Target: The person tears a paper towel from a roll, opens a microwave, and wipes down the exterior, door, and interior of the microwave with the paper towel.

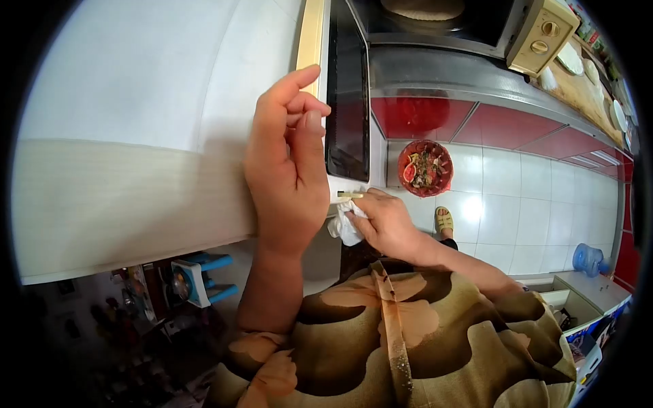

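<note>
An open microwave door (pixel 349 102), dark-windowed with a pale frame, stands edge-on in front of me. My left hand (pixel 289 156) is raised at its outer side, fingers loosely bent and spread, fingertips at the door's edge; I see nothing held in it. Lower down, my right hand (pixel 388 221) is closed around a crumpled white cloth or tissue (pixel 347 228). Its fingertips are beside the small cream latch (pixel 350 194) at the door's bottom corner. The right hand's palm side is hidden.
The microwave's cream control panel (pixel 543 37) with two knobs is at top right, and a round plate (pixel 423 8) lies inside. Below the red cabinets (pixel 503 126), a red bin (pixel 416 194) of food scraps stands on the tiled floor. A blue water bottle (pixel 590 260) is at right.
</note>
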`<state>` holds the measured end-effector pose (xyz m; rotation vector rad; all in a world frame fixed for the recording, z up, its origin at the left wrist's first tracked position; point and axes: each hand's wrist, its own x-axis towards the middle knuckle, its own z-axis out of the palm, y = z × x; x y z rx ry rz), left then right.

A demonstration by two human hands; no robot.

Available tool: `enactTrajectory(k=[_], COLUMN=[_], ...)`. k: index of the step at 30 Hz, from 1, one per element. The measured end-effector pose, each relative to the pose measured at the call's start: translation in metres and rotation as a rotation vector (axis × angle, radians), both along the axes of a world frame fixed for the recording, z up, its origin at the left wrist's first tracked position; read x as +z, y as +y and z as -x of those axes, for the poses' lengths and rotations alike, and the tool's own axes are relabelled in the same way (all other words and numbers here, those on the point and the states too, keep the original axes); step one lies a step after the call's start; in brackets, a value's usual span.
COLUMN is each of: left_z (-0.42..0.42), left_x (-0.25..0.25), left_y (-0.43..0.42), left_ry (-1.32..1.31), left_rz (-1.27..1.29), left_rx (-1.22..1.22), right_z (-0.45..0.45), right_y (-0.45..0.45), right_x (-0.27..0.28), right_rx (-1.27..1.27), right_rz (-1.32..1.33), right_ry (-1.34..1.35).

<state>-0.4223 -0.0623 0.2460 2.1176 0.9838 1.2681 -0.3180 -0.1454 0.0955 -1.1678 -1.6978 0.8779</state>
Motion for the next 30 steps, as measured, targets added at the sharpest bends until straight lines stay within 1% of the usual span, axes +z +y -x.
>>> enactTrajectory(k=[2, 3, 4, 6, 8, 9, 10, 12, 13, 14, 16, 17, 18, 20, 22, 24, 26, 28, 29, 30], left_z=[0.001, -0.003, -0.007, -0.002, -0.003, -0.003, -0.004, -0.003, 0.001, 0.002, -0.003, -0.005, -0.004, -0.001, -0.003, -0.003, -0.005, -0.006, -0.006, -0.007], left_x=[-0.002, -0.003, -0.005, -0.006, -0.004, -0.005, -0.005, -0.004, -0.003, -0.003, -0.003, -0.004, -0.003, 0.001, 0.001, 0.0, 0.001, 0.001, 0.001, 0.001], left_y=[-0.005, -0.004, -0.002, -0.001, -0.001, -0.002, 0.0, 0.0, 0.0, 0.001, 0.0, -0.001, -0.001, 0.0, -0.002, -0.003, -0.002, -0.003, -0.005, -0.006], left_ry=[-0.012, -0.036, -0.044, -0.025, -0.026, -0.022, -0.023, 0.002, 0.029, 0.031, 0.036, 0.029, 0.034, 0.052, 0.076, 0.049, 0.032, 0.011, 0.016, 0.034], left_rz=[0.018, 0.035, 0.039, -0.001, -0.025, -0.015, -0.008, -0.027, -0.047, -0.045, -0.042, -0.036, -0.031, -0.037, -0.029, 0.003, 0.026, 0.05, 0.055, 0.043], left_rx=[0.01, 0.016, -0.002, -0.006, -0.017, -0.007, -0.014, -0.027, -0.01, -0.002, -0.025, -0.044, -0.03, 0.0, 0.002, 0.0, -0.005, -0.019, -0.013, -0.01], right_z=[-0.006, -0.011, -0.02, -0.034, -0.045, -0.038, -0.023, -0.009, -0.007, -0.008, -0.017, -0.021, -0.023, -0.021, -0.019, -0.022, -0.032, -0.037, -0.045, -0.055], right_y=[0.0, 0.001, 0.006, 0.023, 0.046, 0.047, 0.041, 0.024, 0.017, 0.019, 0.025, 0.034, 0.033, 0.036, 0.026, 0.02, 0.026, 0.033, 0.047, 0.066], right_x=[0.015, 0.01, 0.006, 0.0, -0.008, -0.007, -0.013, -0.008, -0.003, -0.004, -0.008, -0.01, -0.01, -0.01, -0.009, -0.011, -0.006, -0.006, -0.016, -0.04], right_rx=[0.06, 0.018, -0.087, -0.248, -0.245, -0.225, -0.244, -0.171, -0.104, -0.095, -0.168, -0.136, -0.15, -0.07, -0.038, -0.009, 0.027, -0.088, -0.129, -0.152], right_rz=[-0.021, 0.022, 0.093, 0.334, 0.259, 0.289, 0.111, 0.037, -0.012, -0.01, -0.18, -0.127, -0.128, -0.059, -0.102, -0.104, -0.094, 0.201, 0.397, 0.304], right_ry=[0.003, 0.063, 0.115, 0.342, 0.004, -0.06, -0.094, -0.076, -0.016, -0.015, -0.063, -0.032, -0.035, -0.023, -0.023, 0.052, 0.055, 0.311, 0.496, 0.555])
